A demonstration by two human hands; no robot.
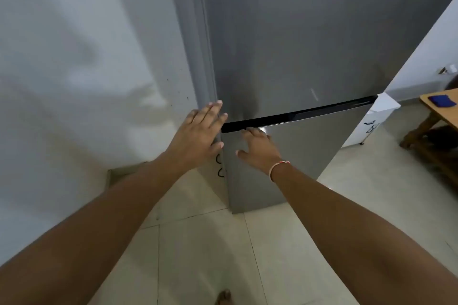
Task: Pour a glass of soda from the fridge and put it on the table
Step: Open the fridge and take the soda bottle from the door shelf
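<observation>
A tall grey fridge (309,39) stands in front of me with both doors closed. A black gap (297,114) runs between its upper and lower door. My left hand (198,134) lies flat with fingers spread against the fridge's left front corner, at the height of that gap. My right hand (257,148) rests on the top left of the lower door, fingertips at the black gap, a thread band on the wrist. Neither hand holds anything. No soda or glass is in view.
A white wall (74,69) runs close along the fridge's left side. A wooden table (443,116) with a blue object (442,101) on it stands at the right edge. A white appliance (366,126) stands beside the fridge on the right. The floor is pale tile (203,250).
</observation>
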